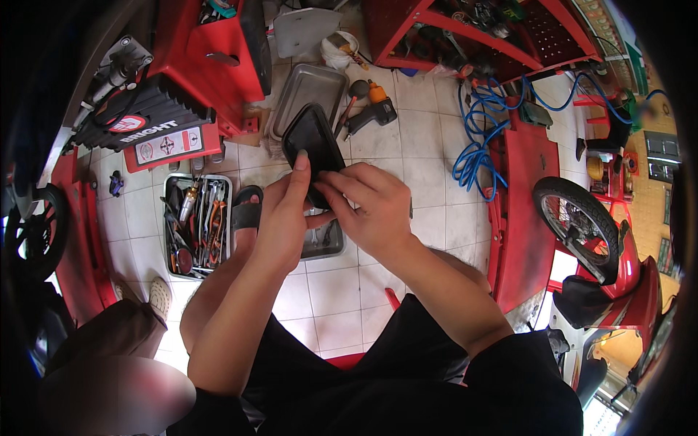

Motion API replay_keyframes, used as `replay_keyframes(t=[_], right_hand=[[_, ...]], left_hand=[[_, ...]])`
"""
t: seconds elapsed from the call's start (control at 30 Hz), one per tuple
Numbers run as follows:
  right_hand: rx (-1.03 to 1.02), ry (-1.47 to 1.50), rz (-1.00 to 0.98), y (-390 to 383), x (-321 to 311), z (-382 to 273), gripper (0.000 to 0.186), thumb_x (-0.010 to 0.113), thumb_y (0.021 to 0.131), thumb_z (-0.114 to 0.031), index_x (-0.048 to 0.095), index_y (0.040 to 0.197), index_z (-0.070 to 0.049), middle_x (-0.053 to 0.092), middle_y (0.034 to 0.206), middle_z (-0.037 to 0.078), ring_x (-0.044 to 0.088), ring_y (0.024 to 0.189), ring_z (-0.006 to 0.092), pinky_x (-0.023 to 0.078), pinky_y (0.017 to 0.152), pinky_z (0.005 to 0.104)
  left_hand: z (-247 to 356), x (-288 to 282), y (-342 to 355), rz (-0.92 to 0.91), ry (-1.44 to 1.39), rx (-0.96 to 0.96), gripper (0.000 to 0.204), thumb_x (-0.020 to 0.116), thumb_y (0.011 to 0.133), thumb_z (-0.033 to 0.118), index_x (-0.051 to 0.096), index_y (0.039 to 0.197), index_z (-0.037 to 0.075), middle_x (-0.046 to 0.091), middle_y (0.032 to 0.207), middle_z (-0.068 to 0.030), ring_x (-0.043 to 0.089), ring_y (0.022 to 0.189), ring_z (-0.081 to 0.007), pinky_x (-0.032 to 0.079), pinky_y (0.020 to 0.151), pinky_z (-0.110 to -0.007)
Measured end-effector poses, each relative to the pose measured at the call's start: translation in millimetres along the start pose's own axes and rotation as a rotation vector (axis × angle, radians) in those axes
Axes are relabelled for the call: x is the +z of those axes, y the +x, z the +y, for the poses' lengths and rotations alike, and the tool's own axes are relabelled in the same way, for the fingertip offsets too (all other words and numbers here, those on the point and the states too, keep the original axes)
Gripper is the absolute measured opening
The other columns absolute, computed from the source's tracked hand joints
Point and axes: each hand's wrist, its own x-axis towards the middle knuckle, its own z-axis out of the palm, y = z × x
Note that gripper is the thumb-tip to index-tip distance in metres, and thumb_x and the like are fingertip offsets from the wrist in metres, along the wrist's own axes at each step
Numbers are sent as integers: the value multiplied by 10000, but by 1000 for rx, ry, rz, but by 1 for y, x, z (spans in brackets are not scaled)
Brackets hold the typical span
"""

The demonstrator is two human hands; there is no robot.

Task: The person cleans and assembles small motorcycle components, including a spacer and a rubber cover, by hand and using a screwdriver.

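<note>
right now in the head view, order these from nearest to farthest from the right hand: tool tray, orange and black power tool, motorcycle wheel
From the right hand:
1. Orange and black power tool, on the floor ahead of the hands.
2. Tool tray, on the left past the left hand.
3. Motorcycle wheel, far right.

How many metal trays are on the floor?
3. One tray of tools left of the hands, one empty tray beyond the black part, one tray under the hands, partly hidden. Others may be hidden.

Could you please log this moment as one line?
left hand: holds black plastic cover | right hand: grips its lower end | below: metal tray
</note>
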Motion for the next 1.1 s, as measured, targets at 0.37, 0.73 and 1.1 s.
replay_keyframes(t=[0.37, 0.73, 1.1], right_hand=[[-164, -325, -176, -3, -4, -8, 338, 697, 676, -166, 678, 1009, -110, 551, 818, -17, 588, 679, 144, 448, 569, 287], [164, 132, -140, -2, -1, -1, 140, 701, 746, -79, 668, 882, -83, 616, 882, 54, 638, 692, 244, 518, 577, 325], [26, -44, -97, 0, -3, -2, 130, 699, 763, -32, 655, 883, -51, 589, 815, 49, 596, 587, 217, 482, 514, 317]], left_hand=[[-9, -12, 7, 8, 22, -66, 513, 445, 985, 485, 547, 1121, 1, 612, 1002, -91, 630, 888, -175, 564, 733, -384], [0, 0, 1, -3, 33, 4, 526, 417, 997, 472, 588, 1036, -25, 566, 898, -77, 607, 858, -137, 606, 719, -337], [-12, -5, 8, 0, -7, -19, 546, 429, 986, 492, 585, 1005, -30, 528, 866, -59, 546, 746, -106, 612, 699, -330]])
